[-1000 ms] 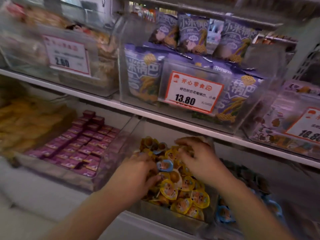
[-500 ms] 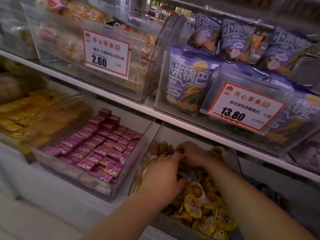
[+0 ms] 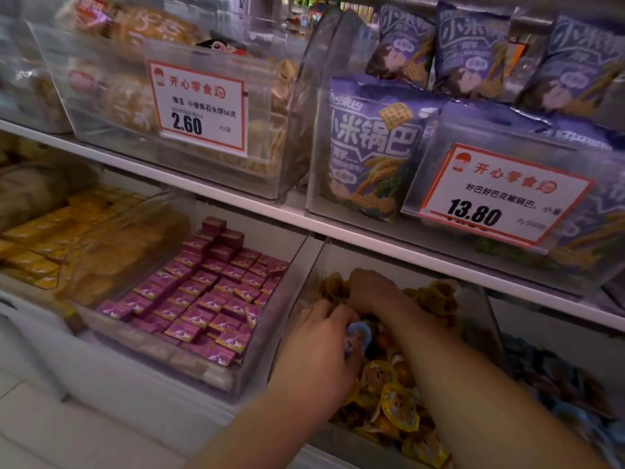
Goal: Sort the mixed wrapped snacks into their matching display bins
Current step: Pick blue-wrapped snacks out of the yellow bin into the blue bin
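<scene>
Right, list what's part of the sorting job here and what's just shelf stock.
In the job: left hand holding a blue-rimmed snack cup; right hand; yellow-rimmed snack cups; their clear bin.

Just stock: purple boxes; purple crisp bags; price cards.

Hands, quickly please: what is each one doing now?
Left hand: pinching a small blue-rimmed wrapped snack cup.
Right hand: fingers hidden, cannot be told.

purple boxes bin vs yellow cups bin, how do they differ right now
The purple boxes bin holds small square boxes packed in fairly neat rows; the yellow cups bin holds round yellow-rimmed cups in a loose heap. Nothing touches the purple boxes bin, while both hands, left and right, reach into the yellow cups bin, the left holding a blue-rimmed cup. Both are clear bins side by side under the same shelf.
</scene>
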